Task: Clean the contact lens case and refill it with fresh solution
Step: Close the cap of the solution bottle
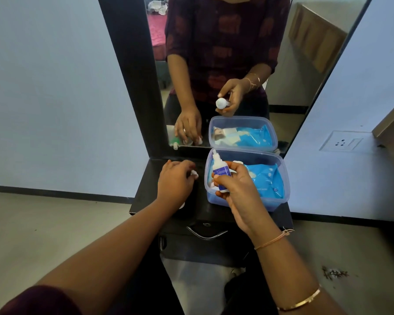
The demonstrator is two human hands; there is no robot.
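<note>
My right hand [237, 189] holds a small white solution bottle [221, 171] with a blue label, its uncapped nozzle pointing up and to the left, over the left end of the plastic box. My left hand [175, 183] rests palm down on the black dresser shelf [146, 189], fingertips on a small white piece [194, 174] that looks like part of the contact lens case. Most of the case is hidden under that hand. In the mirror, a green and white part shows beside the reflected hand.
A clear plastic box [280, 201] holding blue packets [266, 180] fills the right side of the shelf against the mirror [214, 64]. A drawer with a metal handle [206, 234] sits below. A wall socket [342, 143] is at the right.
</note>
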